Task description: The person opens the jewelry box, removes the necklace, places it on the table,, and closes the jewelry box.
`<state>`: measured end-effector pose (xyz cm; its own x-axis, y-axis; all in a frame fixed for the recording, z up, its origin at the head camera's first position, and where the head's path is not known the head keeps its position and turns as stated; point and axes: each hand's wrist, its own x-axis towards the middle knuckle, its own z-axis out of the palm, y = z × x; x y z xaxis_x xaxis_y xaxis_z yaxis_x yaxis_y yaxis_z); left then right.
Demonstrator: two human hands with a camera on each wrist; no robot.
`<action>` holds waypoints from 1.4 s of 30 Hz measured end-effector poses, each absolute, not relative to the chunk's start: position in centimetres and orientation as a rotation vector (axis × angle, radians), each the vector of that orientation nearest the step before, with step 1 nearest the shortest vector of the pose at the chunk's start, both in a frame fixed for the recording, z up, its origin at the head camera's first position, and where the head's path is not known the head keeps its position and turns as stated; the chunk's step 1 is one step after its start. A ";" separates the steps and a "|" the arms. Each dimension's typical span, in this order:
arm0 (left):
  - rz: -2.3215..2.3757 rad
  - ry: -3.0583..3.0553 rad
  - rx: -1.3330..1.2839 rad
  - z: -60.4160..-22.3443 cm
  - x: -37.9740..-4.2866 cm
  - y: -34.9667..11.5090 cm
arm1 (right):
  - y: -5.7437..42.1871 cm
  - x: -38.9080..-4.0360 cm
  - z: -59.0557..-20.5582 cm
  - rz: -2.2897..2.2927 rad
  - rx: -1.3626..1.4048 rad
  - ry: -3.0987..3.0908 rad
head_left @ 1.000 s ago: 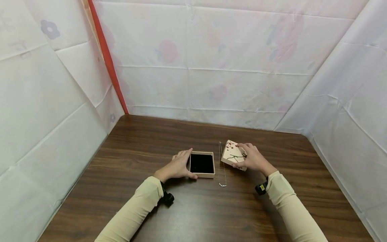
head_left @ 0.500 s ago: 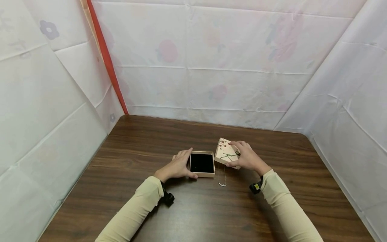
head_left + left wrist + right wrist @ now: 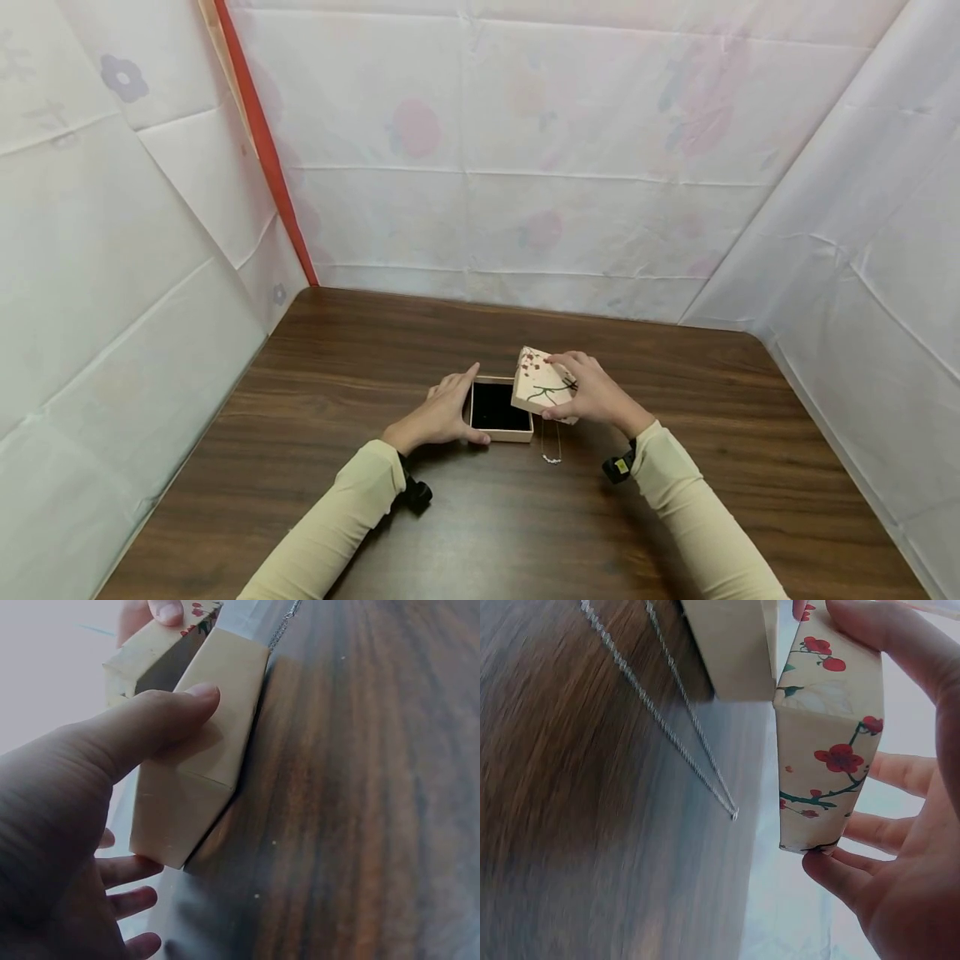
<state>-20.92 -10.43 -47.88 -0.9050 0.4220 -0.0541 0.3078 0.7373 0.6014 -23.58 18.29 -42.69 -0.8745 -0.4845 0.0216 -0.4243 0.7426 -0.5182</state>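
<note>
On the table lies a cream jewelry box base (image 3: 506, 436) with a black lining (image 3: 491, 407). My left hand (image 3: 438, 412) grips it from the left, thumb at the near side and fingers toward the far side. My right hand (image 3: 596, 396) holds the box lid (image 3: 536, 382), which has red flowers and green branches. In the head view the lid is tilted and covers the base's right part. A thin silver necklace (image 3: 552, 460) lies on the table beside the base, its upper part hidden under the lid. The chain (image 3: 660, 720) shows in the right wrist view.
A dark brown wooden table (image 3: 390, 333) carries everything. White printed curtains (image 3: 570, 125) stand behind and on both sides, with a red strip (image 3: 262, 142) at the back left corner. Black cameras sit on both wrists.
My right hand has carried the lid leftward, over the necklace and onto the right part of the base in view. My left hand and the base have stayed put.
</note>
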 end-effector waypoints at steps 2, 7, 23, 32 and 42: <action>0.902 2.750 0.589 -47.9 -20.8 -10.4 | 17.9 -23.5 -42.8 -0.797 -0.750 2.816; 0.901 2.749 0.593 -47.9 -20.8 -10.5 | 16.8 -23.4 -42.8 -0.749 -0.786 2.795; 0.899 2.755 0.604 -48.5 -20.8 -10.6 | 14.3 -22.7 -43.3 -0.725 -0.912 2.737; 0.927 2.766 0.615 -48.0 -20.8 -10.7 | 13.3 -22.8 -43.2 -0.712 -0.941 2.731; 0.955 2.745 0.598 -48.2 -20.7 -10.8 | 12.7 -22.8 -43.9 -0.674 -0.972 2.737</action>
